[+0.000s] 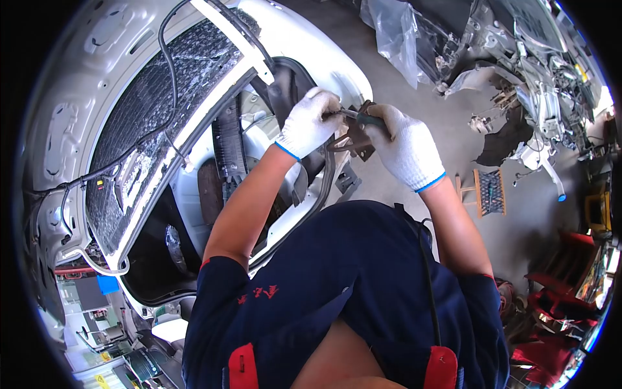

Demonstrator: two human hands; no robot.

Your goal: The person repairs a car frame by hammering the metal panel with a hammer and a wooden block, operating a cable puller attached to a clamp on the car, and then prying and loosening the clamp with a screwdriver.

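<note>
My right hand (405,142), in a white knit glove with a blue cuff, is wrapped round the dark greenish handle (370,120) of a screwdriver. Its metal shaft (348,113) points left toward my left hand (312,120), gloved the same way. The left fingers are pinched together near the shaft's tip; what lies between them is hidden. Just below and between both hands is a brown, rusty-looking metal piece (353,139), partly covered by the right hand. Both hands are over the edge of a white car body (324,39), beside its black rubber seal (328,175).
A raised white panel with a cracked-looking rear window (162,84) rises at left. On the floor at right stands a small woven stool (490,192) with a tool on it. Wrecked metal parts (544,91) and clear plastic sheeting (392,32) lie at upper right.
</note>
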